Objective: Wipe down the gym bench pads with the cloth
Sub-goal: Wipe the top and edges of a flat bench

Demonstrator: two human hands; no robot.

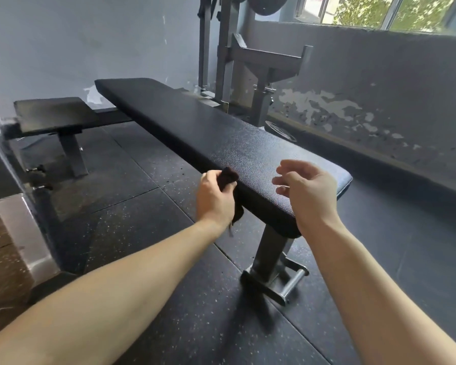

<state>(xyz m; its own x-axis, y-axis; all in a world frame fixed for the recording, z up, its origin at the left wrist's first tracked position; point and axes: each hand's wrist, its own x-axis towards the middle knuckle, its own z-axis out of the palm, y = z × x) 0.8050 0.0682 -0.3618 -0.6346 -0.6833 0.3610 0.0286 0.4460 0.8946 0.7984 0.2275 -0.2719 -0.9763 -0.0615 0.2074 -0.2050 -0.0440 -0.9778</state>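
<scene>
Bench pads number two in view: one long black pad (203,133) running from the near foreground toward the rack, and one shorter pad (52,114) on a second bench at far left. One dark cloth (229,177) is present, bunched in the left hand (215,198), whose fingers are closed around it; the cloth rests against the near left edge of the long pad, with a loose tail hanging below the hand. The right hand (304,189) hovers just above the pad's near end, fingers loosely spread and slightly curled, holding nothing. Step in hand, as judged: the start or an early stroke of wiping the long pad, at its side edge; no wet track shows on the surface, so progress cannot be told. Next move, as judged: the cloth needs to be flattened onto the top face and drawn along the pad's length, with the free hand either steadying the pad or kept clear. Also visible: one metal rack (248,64), one weight plate (281,130) on the rubber floor (142,206).
</scene>
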